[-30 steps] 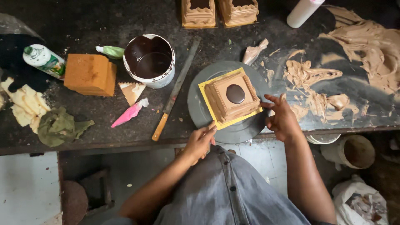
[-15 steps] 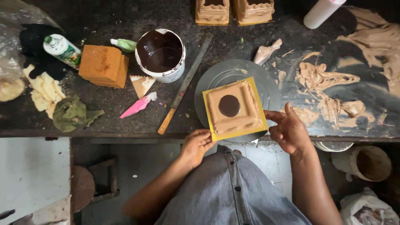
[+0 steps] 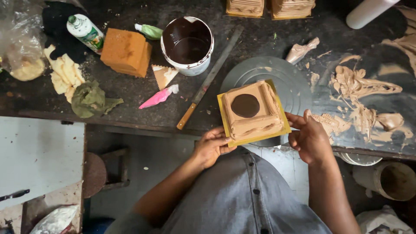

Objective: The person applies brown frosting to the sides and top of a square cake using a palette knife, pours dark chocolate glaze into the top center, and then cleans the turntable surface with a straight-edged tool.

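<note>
Right now both hands are on the cake board [image 3: 225,125]: left hand [image 3: 211,146] pinching its near-left corner, thumb on top, fingers under; right hand [image 3: 308,138] with fingers curled at the right edge, fingertips touching the board. On the board sits a small square cake [image 3: 252,110], tan frosting combed in ridges on the sides, piped border on top, dark round disc in the middle. Board rests on the grey turntable [image 3: 281,82] at the worktop [image 3: 130,108] front edge, overhanging slightly toward the person.

Judged from this, frosting and top disc look done; any further finishing I can't tell.

Left of it: long knife [image 3: 208,80] with wooden handle, pink piping bag [image 3: 158,97], white tub [image 3: 187,45] of dark chocolate, orange sponge block [image 3: 125,52]. Frosting smears [image 3: 364,93] on the right. Two more frosted cakes [image 3: 271,8] at the far edge.
</note>
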